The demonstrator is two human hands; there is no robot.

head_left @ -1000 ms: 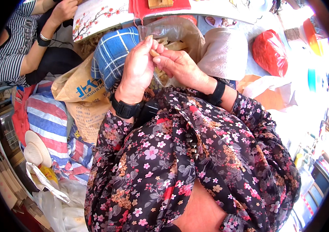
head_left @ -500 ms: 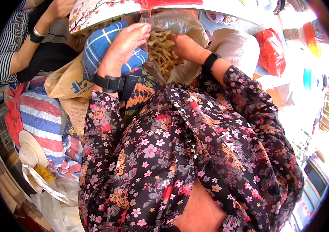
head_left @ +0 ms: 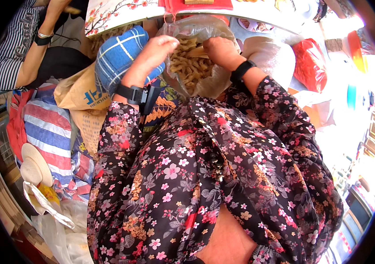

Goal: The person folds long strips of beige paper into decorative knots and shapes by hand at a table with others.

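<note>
A clear plastic bag point(head_left: 186, 84) inside a larger sack holds several pale yellow-brown curved dried pieces point(head_left: 183, 61). My left hand point(head_left: 158, 48) is raised at the bag's upper left edge, fingertips pinched together near the plastic; what they hold is too small to make out. My right hand point(head_left: 220, 53) curls at the bag's upper right, gripping a long pale tan piece point(head_left: 199, 53) that reaches leftward over the contents. A blue checked cloth point(head_left: 119, 48) lies just left of my left wrist.
Ahead is a flower-patterned tabletop point(head_left: 112, 15) with red cloth point(head_left: 205, 6). Another person's arm point(head_left: 37, 48) is at upper left. Around me are a brown sack point(head_left: 70, 92), striped bag point(head_left: 46, 132), straw hat point(head_left: 35, 165), pale bundle point(head_left: 269, 59), red bag point(head_left: 308, 66) and orange container point(head_left: 354, 50).
My hands were together holding a small piece a second ago; they separated. My right hand went into the bag, then rose slightly with a long piece; my left hand moved left and upward.
</note>
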